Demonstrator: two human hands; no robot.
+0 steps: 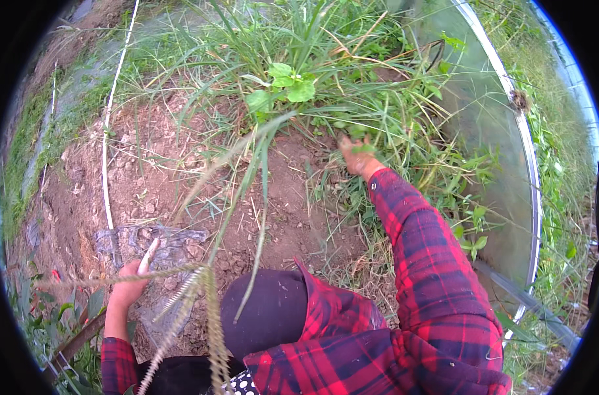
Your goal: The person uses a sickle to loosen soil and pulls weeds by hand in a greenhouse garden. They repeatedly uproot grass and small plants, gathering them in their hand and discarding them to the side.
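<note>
My left hand (129, 286) is closed around a pale, stick-like handle (149, 256), whose tip points up past the thumb. What the rest of the handle joins is hidden. Beneath that hand lies a torn piece of thin plastic film (154, 239) on the soil. My right hand (358, 159) reaches into low green weeds (403, 133) beside a patch of bare soil (289, 197). Leaves and blur cover its fingertips, so whether they grip a stem cannot be told. Tall grass with a broad-leaved plant (299, 89) grows just beyond the bare patch.
A translucent sheet wall (492, 163) with a white curved edge bounds the right side. To the left a thin white line (107, 148) runs over the soil. Grass seed spikes (210, 306) hang close to the camera. A brown bar (80, 340) lies among leaves at lower left.
</note>
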